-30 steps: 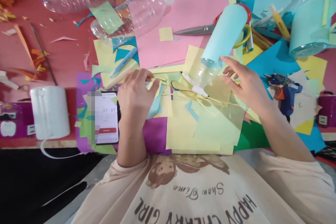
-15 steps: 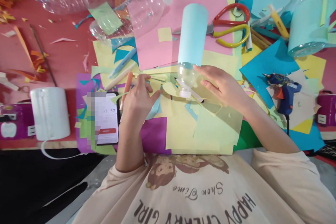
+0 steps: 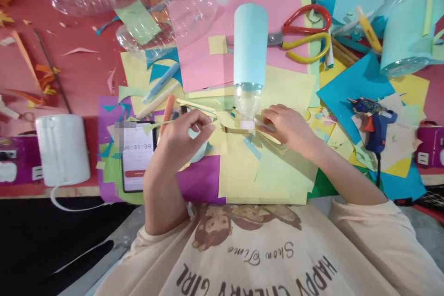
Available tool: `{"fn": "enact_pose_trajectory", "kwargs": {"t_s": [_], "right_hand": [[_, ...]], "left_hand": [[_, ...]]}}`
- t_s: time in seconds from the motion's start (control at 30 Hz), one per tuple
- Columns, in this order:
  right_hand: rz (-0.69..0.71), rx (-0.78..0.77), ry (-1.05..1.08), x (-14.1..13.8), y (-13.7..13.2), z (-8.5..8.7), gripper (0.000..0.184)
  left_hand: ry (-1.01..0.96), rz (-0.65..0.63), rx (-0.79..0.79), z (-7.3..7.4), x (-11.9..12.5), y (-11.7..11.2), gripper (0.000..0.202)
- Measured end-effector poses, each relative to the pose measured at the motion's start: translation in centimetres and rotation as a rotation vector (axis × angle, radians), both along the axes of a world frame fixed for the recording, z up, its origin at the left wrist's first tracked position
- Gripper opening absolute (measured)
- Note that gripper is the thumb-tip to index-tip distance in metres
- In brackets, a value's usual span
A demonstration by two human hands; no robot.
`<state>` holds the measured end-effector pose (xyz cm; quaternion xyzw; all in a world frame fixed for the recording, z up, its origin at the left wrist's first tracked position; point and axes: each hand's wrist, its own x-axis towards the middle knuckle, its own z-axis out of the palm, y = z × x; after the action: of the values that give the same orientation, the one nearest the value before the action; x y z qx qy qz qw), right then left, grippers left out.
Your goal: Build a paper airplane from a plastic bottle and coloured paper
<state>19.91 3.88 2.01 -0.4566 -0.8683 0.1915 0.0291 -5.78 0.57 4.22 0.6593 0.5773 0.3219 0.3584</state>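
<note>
A bottle wrapped in light blue paper [image 3: 250, 44] lies with its clear neck and white cap [image 3: 247, 125] toward me. Right of the cap, my right hand [image 3: 289, 127] is closed on a slim white marker [image 3: 261, 121], mostly covered by the fingers. My left hand [image 3: 183, 141] is left of the bottle, thumb and forefinger curled together. Whatever may be between those fingertips is too small to make out. Close beside this hand are an orange marker [image 3: 168, 110] and thin pale-yellow paper strips [image 3: 197, 106].
Red-and-yellow-handled scissors [image 3: 307, 34] lie right of the bottle. A blue glue gun [image 3: 378, 127] rests farther right, a phone [image 3: 138, 155] to the left. Clear plastic bottles [image 3: 194, 14] are at the back, another blue-wrapped bottle [image 3: 407, 32] at the far right. Paper scraps cover much of the table.
My right hand has moved down from the bottle's neck and closed on the white marker. The wrapped bottle has shifted slightly left. My left hand has turned, bringing thumb and forefinger together.
</note>
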Motion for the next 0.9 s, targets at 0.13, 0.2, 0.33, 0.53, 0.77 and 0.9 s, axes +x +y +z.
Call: {"fn": "enact_pose_trajectory", "kwargs": {"t_s": [0.13, 0.2, 0.33, 0.53, 0.77, 0.9], "right_hand": [[0.083, 0.088, -0.051, 1.2, -0.3, 0.6, 0.015], [0.095, 0.136, -0.087, 2.4, -0.6, 1.1, 0.016], [0.051, 0.194, -0.101, 6.1, -1.8, 2.4, 0.023], [-0.262, 0.287, -0.009, 10.7, -4.8, 3.4, 0.021], [-0.461, 0.251, 0.259, 10.2, -6.4, 2.4, 0.007], [-0.466, 0.237, 0.393, 8.9, -6.6, 2.1, 0.003]], "left_hand": [[-0.03, -0.51, -0.166, 1.9, 2.4, -0.9, 0.013], [-0.021, -0.589, -0.187, 1.8, 3.6, -1.2, 0.012], [-0.05, -0.44, -0.155, 0.6, 4.0, -1.5, 0.011], [0.038, -0.004, 0.08, -2.0, -1.0, -0.4, 0.014], [0.514, 0.393, 0.135, -4.7, -4.5, 1.1, 0.014], [0.494, 0.43, 0.22, -3.6, -3.5, 0.7, 0.013]]}}
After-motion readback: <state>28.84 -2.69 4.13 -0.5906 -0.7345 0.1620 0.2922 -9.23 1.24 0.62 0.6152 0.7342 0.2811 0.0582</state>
